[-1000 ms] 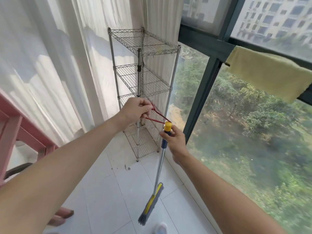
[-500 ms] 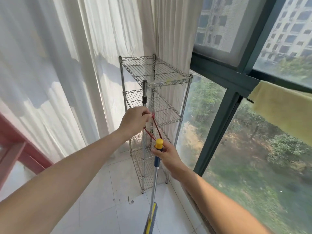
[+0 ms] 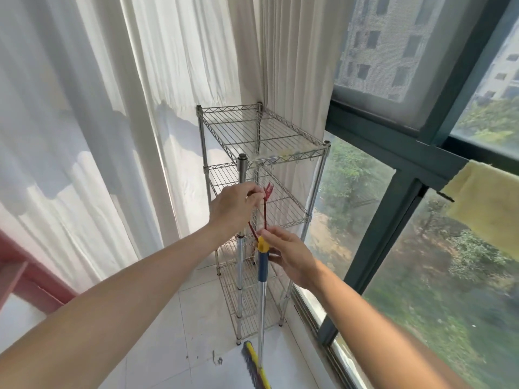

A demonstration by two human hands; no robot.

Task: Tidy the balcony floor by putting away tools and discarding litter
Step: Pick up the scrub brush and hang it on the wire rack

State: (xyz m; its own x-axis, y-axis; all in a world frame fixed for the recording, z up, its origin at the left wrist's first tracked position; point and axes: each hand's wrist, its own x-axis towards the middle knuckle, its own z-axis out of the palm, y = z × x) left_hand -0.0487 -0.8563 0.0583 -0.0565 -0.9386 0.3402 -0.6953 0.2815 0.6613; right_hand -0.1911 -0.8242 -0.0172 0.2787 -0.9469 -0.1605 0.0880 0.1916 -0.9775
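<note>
Red cord [image 3: 265, 217] stretches taut between a person's two hands on a sunlit balcony. The left hand [image 3: 235, 209] pinches the cord's upper end between thumb and curled fingertips, and a blurred red tip pokes out just past them. From that pinch the cord drops in two strands to the yellow cap [image 3: 261, 243] on top of a broom [image 3: 262, 313], directly below and slightly right of the grip.

The right hand [image 3: 292, 256] sits just beside the cap, with one fingertip [image 3: 266, 232] touching the cord where it meets the cap. Its other fingers lie loosely spread behind the blue grip [image 3: 263, 265] of the handle. Whether this hand actually clasps the cord or the handle cannot be told.

The broom stands nearly upright beneath both hands, its bristled head [image 3: 252, 366] down on the white tiled floor [image 3: 174, 318]. A small scrap of litter [image 3: 217, 360] lies on the tiles just left of the head.

A chrome wire rack [image 3: 264, 136] rises immediately behind the pinched cord, in the corner between pale curtains [image 3: 112, 108] and a dark window frame [image 3: 393, 147]. A yellow cloth [image 3: 488, 203] hangs well to the right of the hands.
</note>
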